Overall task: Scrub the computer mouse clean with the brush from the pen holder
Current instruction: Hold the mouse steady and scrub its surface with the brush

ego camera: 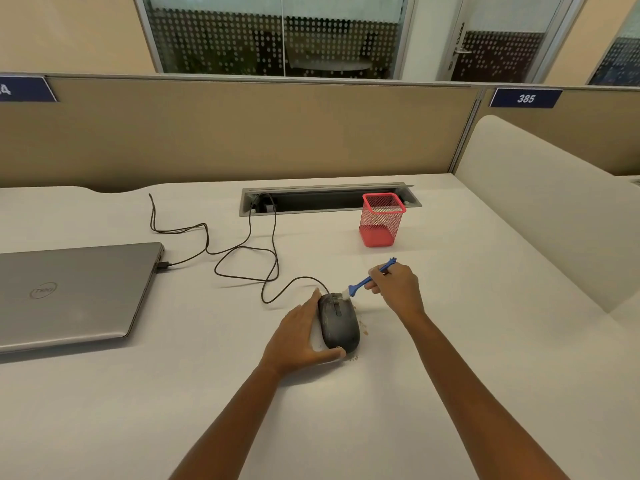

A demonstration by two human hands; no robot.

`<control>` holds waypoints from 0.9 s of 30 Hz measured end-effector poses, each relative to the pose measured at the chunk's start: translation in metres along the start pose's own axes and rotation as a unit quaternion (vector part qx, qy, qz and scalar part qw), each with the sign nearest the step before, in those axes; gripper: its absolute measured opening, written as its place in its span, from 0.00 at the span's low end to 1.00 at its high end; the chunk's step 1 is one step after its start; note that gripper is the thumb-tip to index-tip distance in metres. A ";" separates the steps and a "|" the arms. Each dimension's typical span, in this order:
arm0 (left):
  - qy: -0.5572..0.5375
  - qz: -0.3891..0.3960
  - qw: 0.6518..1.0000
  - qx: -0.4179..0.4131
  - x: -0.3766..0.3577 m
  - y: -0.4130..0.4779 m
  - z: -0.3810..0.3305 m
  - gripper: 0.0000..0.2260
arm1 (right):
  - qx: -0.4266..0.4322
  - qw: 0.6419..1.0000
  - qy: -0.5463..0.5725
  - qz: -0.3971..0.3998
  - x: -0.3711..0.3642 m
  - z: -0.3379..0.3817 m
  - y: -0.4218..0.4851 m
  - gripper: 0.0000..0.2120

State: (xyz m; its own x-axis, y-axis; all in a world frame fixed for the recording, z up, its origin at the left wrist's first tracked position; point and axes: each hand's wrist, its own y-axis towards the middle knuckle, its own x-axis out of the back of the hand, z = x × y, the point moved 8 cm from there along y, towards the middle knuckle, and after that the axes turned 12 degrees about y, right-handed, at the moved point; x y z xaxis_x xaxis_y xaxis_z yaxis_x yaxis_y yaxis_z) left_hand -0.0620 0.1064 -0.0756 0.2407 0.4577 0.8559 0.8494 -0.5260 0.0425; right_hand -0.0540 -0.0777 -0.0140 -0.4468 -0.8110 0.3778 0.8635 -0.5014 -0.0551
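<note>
A dusty black wired computer mouse (pixel 338 322) lies on the white desk near its middle. My left hand (pixel 300 336) grips the mouse from its left side, thumb at the near end. My right hand (pixel 394 287) holds a small blue brush (pixel 363 281) by its handle. The brush's white bristles touch the mouse's front right corner, beside the scroll wheel. Brown crumbs lie on the desk to the right of the mouse. The red mesh pen holder (pixel 381 220) stands upright behind, with nothing showing inside it.
A shut grey laptop (pixel 72 292) lies at the left, and the mouse's black cable (pixel 242 251) loops across the desk to it. A cable tray slot (pixel 329 199) is sunk in the desk at the back. Beige partitions (pixel 225 133) close the far side and right.
</note>
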 end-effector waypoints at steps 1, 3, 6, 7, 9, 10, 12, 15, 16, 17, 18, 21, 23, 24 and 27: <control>0.001 -0.001 1.000 -0.001 0.000 0.000 0.000 0.52 | 0.000 1.000 0.002 0.006 -0.004 0.001 0.000 0.13; 0.001 -0.002 1.000 -0.002 0.001 0.000 0.000 0.52 | 0.002 1.000 0.002 0.013 -0.010 0.001 -0.001 0.13; -0.003 -0.006 1.000 -0.003 0.001 -0.001 -0.001 0.51 | 0.003 1.000 -0.015 0.012 -0.008 -0.002 -0.001 0.13; -0.003 -0.006 1.000 -0.003 0.001 -0.001 0.000 0.51 | 0.002 1.000 -0.020 0.009 -0.005 -0.003 0.000 0.13; -0.003 -0.007 1.000 -0.001 0.001 -0.001 0.000 0.52 | 0.008 1.000 -0.029 -0.002 0.000 -0.003 0.002 0.12; -0.003 -0.007 1.000 -0.001 0.000 -0.001 0.000 0.52 | 0.010 0.999 -0.034 -0.009 0.002 -0.002 0.003 0.12; -0.003 -0.006 1.000 -0.001 0.000 0.000 0.000 0.51 | 0.008 0.999 -0.036 -0.013 0.003 -0.001 0.004 0.13; 0.000 -0.006 1.000 -0.002 0.000 0.000 0.000 0.51 | 0.000 1.000 -0.014 0.001 -0.005 0.002 0.005 0.13; 0.000 -0.006 1.000 -0.003 0.000 0.000 0.000 0.51 | -0.006 1.000 -0.002 0.008 -0.008 0.001 0.005 0.13; 0.000 -0.005 1.000 -0.003 0.000 0.000 0.000 0.51 | -0.014 1.000 0.009 0.015 -0.011 -0.001 0.005 0.13; -0.001 -0.006 1.000 -0.003 0.001 0.000 0.000 0.51 | -0.023 0.999 0.017 0.020 -0.013 -0.004 0.004 0.13; -0.002 -0.008 1.000 -0.002 0.001 0.000 0.000 0.51 | -0.041 0.999 0.022 0.023 -0.011 -0.015 0.005 0.13; -0.003 -0.006 1.000 0.000 0.000 0.000 0.001 0.51 | -0.040 0.999 0.011 0.005 -0.005 -0.016 0.005 0.13; -0.004 -0.006 1.000 0.001 0.000 0.000 0.001 0.51 | -0.030 0.999 0.003 -0.011 -0.001 -0.014 0.005 0.14; -0.003 -0.006 1.000 0.002 -0.001 0.000 0.002 0.51 | 0.026 0.999 0.007 -0.045 0.006 -0.004 0.001 0.14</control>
State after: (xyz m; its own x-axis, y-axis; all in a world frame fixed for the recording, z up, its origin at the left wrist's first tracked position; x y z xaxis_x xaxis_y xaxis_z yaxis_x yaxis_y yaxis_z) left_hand -0.0615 0.1075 -0.0772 0.2334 0.4678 0.8524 0.8539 -0.5181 0.0505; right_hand -0.0566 -0.0842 -0.0156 -0.5265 -0.7671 0.3665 0.8303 -0.5566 0.0277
